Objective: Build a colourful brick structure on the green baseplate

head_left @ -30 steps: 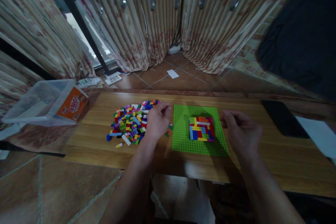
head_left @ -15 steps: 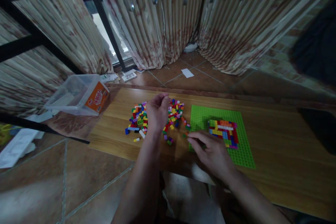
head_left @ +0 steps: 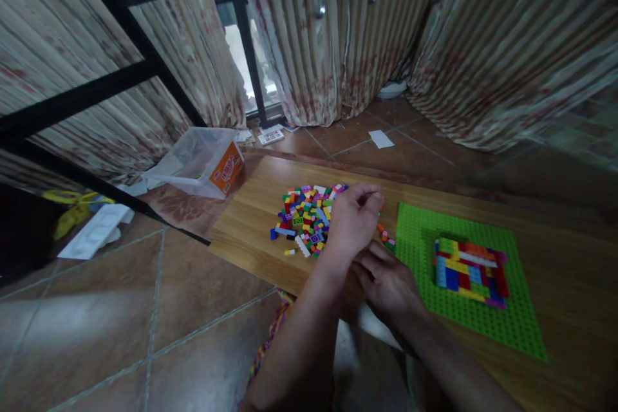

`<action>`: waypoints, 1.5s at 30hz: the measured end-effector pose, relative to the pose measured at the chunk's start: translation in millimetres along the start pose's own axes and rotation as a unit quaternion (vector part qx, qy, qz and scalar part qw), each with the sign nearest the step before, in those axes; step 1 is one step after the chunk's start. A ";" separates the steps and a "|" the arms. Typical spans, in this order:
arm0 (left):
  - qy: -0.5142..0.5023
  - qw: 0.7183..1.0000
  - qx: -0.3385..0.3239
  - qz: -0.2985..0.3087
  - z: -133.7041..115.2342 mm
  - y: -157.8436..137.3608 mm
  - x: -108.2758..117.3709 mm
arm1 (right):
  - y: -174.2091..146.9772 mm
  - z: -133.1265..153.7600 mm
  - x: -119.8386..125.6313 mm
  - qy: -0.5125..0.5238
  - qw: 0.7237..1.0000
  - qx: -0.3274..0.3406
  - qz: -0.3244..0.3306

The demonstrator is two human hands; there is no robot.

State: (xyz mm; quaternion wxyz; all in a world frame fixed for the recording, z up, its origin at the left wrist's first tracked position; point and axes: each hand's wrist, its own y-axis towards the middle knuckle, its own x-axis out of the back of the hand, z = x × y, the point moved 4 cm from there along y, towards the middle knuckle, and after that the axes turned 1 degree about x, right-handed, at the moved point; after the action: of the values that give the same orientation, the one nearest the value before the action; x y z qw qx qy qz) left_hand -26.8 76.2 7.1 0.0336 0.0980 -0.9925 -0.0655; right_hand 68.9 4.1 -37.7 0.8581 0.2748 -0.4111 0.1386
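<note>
My left hand [head_left: 355, 215] hovers over the right side of a pile of small toy bricks [head_left: 306, 215], its fingers curled and thumb and fingertips pinched; whatever it holds is too small to make out. Close beside its wrist, my right hand [head_left: 389, 280] is low over the table with bent fingers, the tips partly hidden behind the left wrist. To the right lies a green baseplate [head_left: 483, 328]. A block of multicoloured bricks [head_left: 468, 273] is built up on it, several colours side by side. A few loose bricks [head_left: 385, 235] lie between the pile and the plate.
The wooden table [head_left: 246, 225] runs left to right. Beyond its left end, a clear plastic box [head_left: 193, 183] with an orange label stands on the floor. Black metal bars [head_left: 168, 93] cross the left side. Striped curtains [head_left: 309, 58] hang behind, and a white paper [head_left: 381, 139] lies on the floor.
The view has swung left, so everything sits further right. My right hand has moved away from the baseplate, leftward to my left wrist. My left hand has shifted to the pile's right side.
</note>
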 end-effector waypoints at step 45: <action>0.556 0.803 0.175 -0.125 17.6 -74.0 123.4 | -2.9 12.3 25.9 0.114 0.993 0.007 -0.039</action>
State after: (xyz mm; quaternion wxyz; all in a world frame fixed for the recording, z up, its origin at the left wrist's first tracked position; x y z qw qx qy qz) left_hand -134.9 -18.2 -13.8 0.5534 0.2453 -0.7774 0.1710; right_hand 78.6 -5.1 -12.2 0.9022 0.2787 -0.2988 0.1382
